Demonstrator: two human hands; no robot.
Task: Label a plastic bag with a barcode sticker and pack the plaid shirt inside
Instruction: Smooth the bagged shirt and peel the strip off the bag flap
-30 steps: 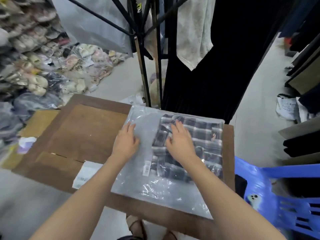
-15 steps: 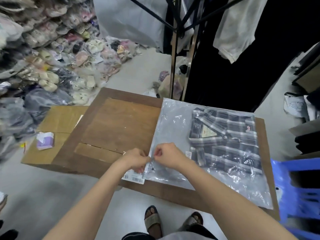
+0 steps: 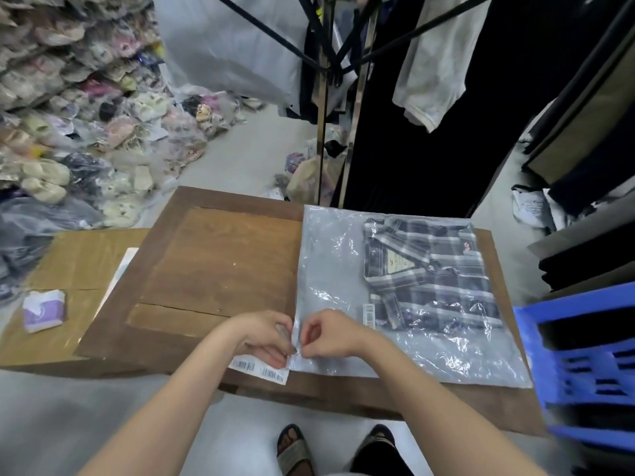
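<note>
The folded navy-and-white plaid shirt [image 3: 433,273] already lies inside the clear, crinkled plastic bag [image 3: 330,255], which rests flat on the brown wooden desk [image 3: 220,262], and a small white barcode sticker [image 3: 368,310] shows just beside the shirt's near left corner. What seems left is closing the open mouth along the bag's left edge. Both hands meet at the near left corner: the left hand [image 3: 264,338] is curled with fingers pinched on the film at that edge, and the right hand [image 3: 330,334] pinches the same corner from the other side, thumb against forefinger (whether they hold a peel-off liner or only the flap is too small to tell). To do this well, keep the corner taut, fold the flap straight along the edge and press it down from the near end outward, so no crease or air is trapped. A white strip of spare barcode labels [image 3: 261,369] lies under the left hand at the desk's near edge; keep it clear of any adhesive.
</note>
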